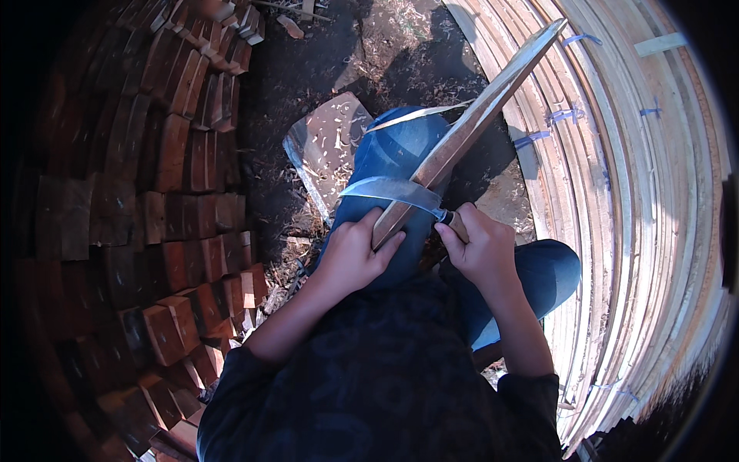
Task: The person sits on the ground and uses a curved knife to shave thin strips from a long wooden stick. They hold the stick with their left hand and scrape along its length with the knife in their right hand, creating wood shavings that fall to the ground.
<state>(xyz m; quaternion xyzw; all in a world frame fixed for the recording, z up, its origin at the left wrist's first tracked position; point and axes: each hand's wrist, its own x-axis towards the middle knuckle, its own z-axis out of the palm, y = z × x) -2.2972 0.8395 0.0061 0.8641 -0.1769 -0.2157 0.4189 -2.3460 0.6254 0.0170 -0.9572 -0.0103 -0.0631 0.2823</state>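
Observation:
My left hand (pixel 358 250) is closed round the near end of a long wooden stake (pixel 454 146). The stake slants up and to the right across my knee, and its far end narrows to a pale, pointed tip. In my right hand (pixel 483 245) is the handle of a machete (pixel 394 191). Its broad, curved blade points left and lies across the stake, just beyond my left hand; whether the edge bites into the wood cannot be made out. A thin pale strip of wood (pixel 416 115) shows over my knee, partly hidden behind the stake.
Stacked reddish-brown wood blocks (pixel 181 158) rise along the left. Long pale wooden strips (pixel 616 192), tied in bundles with blue ties (pixel 566 115), line the right. A flat board (pixel 331 135) lies on the dark ground among scattered shavings (pixel 400 38). My jeans-clad legs (pixel 400 154) are beneath the work.

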